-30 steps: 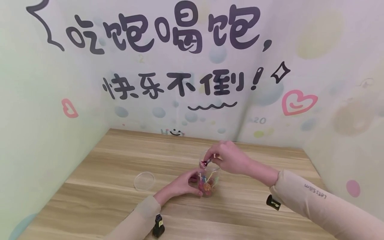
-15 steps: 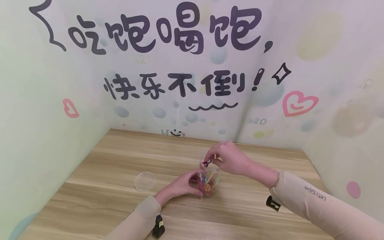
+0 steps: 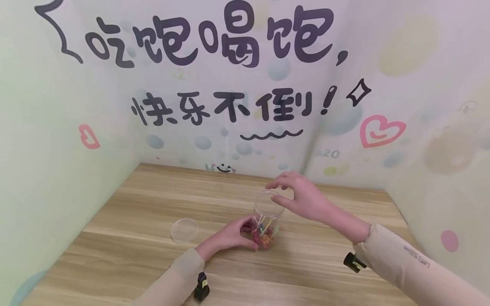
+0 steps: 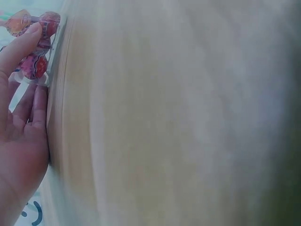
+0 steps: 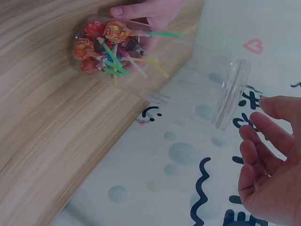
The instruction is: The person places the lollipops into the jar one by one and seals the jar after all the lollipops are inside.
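A clear plastic jar (image 3: 269,207) stands upright on the wooden table. Several wrapped lollipops (image 5: 116,32) lie in its bottom part, with green, yellow and pale sticks pointing up. My left hand (image 3: 231,235) holds the jar low down, thumb at the near side and fingers behind. In the left wrist view, the thumb of the left hand (image 4: 21,136) lies against the jar by the red and orange wrappers. Above and right of the jar's rim (image 5: 233,94) is my right hand (image 3: 306,198), its fingers spread and loosely bent, holding nothing.
A round clear lid (image 3: 184,230) lies flat on the wooden table (image 3: 126,221), left of the jar. Behind the table rises a pale wall (image 3: 191,144) with dark lettering and printed shapes; further walls flank both sides.
My right hand was pinching a dark-wrapped lollipop at the jar's mouth. It has let go, spread its fingers and moved slightly up and right. The left hand has stayed on the jar.
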A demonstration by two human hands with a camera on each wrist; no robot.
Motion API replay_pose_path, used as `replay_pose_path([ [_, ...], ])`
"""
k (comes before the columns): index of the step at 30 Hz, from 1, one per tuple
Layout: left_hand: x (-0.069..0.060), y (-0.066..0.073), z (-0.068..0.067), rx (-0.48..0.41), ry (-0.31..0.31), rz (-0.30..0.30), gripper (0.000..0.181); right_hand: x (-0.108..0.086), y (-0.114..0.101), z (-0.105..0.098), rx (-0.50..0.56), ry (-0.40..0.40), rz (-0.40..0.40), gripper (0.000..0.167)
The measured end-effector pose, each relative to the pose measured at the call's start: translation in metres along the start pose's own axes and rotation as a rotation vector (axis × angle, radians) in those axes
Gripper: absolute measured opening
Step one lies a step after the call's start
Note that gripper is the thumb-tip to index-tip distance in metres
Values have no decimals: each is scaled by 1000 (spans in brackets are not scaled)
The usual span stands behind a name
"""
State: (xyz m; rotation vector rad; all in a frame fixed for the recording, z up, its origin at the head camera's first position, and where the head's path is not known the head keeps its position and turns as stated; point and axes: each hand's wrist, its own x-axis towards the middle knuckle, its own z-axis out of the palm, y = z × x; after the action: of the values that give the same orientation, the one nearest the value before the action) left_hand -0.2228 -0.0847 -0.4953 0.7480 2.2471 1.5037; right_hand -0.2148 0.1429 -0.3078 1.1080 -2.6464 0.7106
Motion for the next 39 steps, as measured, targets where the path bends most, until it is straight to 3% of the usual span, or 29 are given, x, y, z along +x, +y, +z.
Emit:
replay_pose_path([
  [5, 2, 2, -2, 34, -10, 10, 76, -8, 7, -4, 37, 53, 19, 38],
  [9, 4, 4, -4, 59, -32, 21, 73, -15, 11, -3, 50, 46, 44, 52],
  [14, -3, 7, -11, -19, -19, 17, 80, -22, 14, 4, 123, 20, 70, 75],
  [20, -29, 13, -37, -32, 45, -2, 79, -31, 22, 18, 225, 50, 107, 93],
  [26, -59, 7, -74, -35, 148, 35, 71, -43, 38, 33, 275, 71, 142, 98],
  [30, -76, 1, -95, 20, 238, 38, 69, -51, 47, 49, 326, 90, 146, 96],
  [39, -105, -2, -114, 152, 357, 6, 73, -63, 62, 88, 462, 80, 163, 96],
])
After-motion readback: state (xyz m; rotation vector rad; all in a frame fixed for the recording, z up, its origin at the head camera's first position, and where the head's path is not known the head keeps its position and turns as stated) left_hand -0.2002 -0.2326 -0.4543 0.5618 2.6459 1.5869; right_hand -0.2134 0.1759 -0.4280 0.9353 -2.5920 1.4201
